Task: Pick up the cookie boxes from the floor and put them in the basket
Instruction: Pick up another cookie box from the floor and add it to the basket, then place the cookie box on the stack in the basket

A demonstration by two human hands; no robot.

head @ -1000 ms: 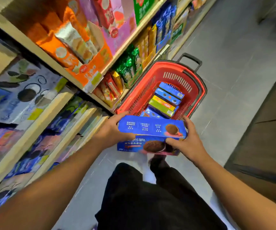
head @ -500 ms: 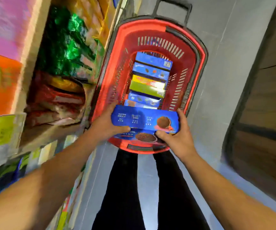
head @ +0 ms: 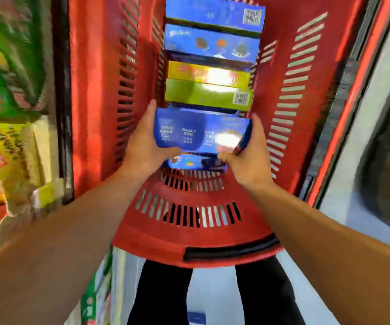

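Inside the red slotted plastic basket (head: 95, 95) I held the flat blue cardboard cookie box (head: 201, 133) low, one hand on each short end so it would drop level into the gap behind the yellow-green box (head: 208, 96) and the two blue boxes (head: 212, 29) already lined up. My left hand (head: 146, 146) and right hand (head: 250, 158) both curled round its ends, thumbs beneath. Half a second earlier the box hovered at the near rim; now it sat well down between the walls, above another blue box (head: 189, 163).
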